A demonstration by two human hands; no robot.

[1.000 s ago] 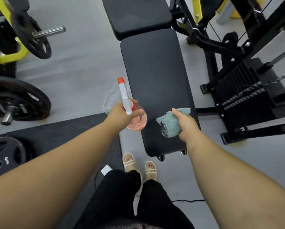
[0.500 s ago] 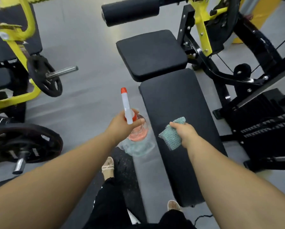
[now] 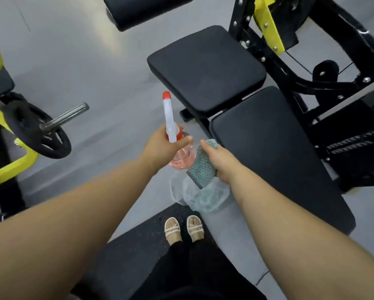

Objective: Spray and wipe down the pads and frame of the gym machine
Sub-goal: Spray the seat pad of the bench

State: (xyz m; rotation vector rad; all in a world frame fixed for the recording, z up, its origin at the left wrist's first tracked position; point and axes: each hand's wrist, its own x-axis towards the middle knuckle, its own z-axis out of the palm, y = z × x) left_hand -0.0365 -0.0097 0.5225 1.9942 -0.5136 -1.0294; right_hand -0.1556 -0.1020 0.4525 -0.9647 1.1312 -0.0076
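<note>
Hands both occupied, centre frame: left hand [image 3: 160, 146] grips the spray bottle [image 3: 169, 120]; right hand [image 3: 222, 163] clutches the cloth [image 3: 203, 167]. The long pad [image 3: 279, 159] lies just right. Advise aiming the nozzle at it, misting lightly, then wiping in overlapping strokes.

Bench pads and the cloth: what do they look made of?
The bench pads look like matte black vinyl or leatherette over padding: smooth, rounded edges. The cloth looks like teal knit or waffle-weave fabric, bumpy grid texture; fibre unclear.
</note>
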